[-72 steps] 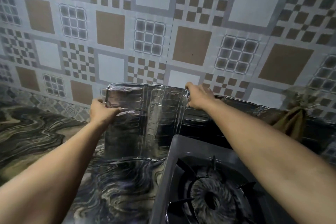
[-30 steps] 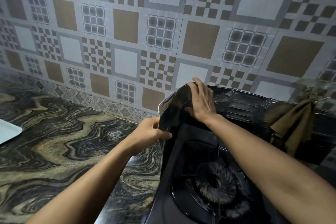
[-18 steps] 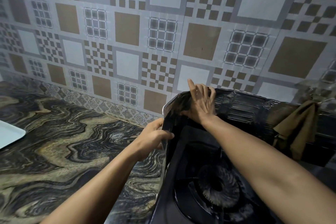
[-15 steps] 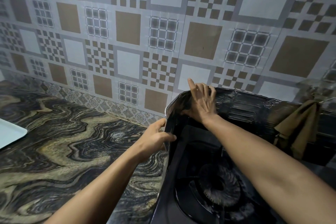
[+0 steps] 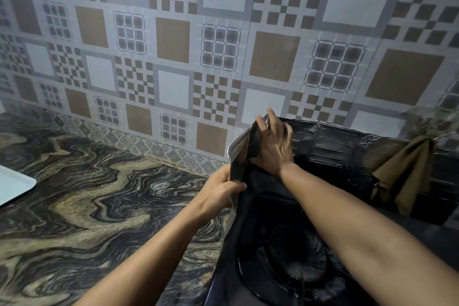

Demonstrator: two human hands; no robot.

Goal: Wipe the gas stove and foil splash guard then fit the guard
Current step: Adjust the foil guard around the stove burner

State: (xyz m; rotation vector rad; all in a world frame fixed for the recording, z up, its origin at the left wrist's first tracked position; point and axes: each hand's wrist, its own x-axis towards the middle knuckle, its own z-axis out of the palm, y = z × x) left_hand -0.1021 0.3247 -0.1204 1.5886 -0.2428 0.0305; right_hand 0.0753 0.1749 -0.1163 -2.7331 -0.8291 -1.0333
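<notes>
Behind everything rises a tiled wall patterned with brown, white and chequered squares, a bright light reflected near its top. Below it, filling the left half of the view, spreads the marbled surface in swirling black and tan, with the corner of a white tray lying at its far left edge. On the right of the surface sits the gas stove, dark and dimly lit, with a round burner showing between the two forearms. Along the stove's back and left side stands the foil splash guard, upright, its long ribbed panel running against the wall and a shorter side panel bent forward at the stove's left rear corner. A brown cloth hangs draped over the top edge of the guard toward the right.

At the bent corner, the right hand lies against the inner face of the guard with fingers spread and reaching up to its top rim; whether its thumb hooks round the foil cannot be told. Just below and to the left, the left hand has its grip closed on the front edge of the side panel, thumb on the inside and fingers wrapped behind.
</notes>
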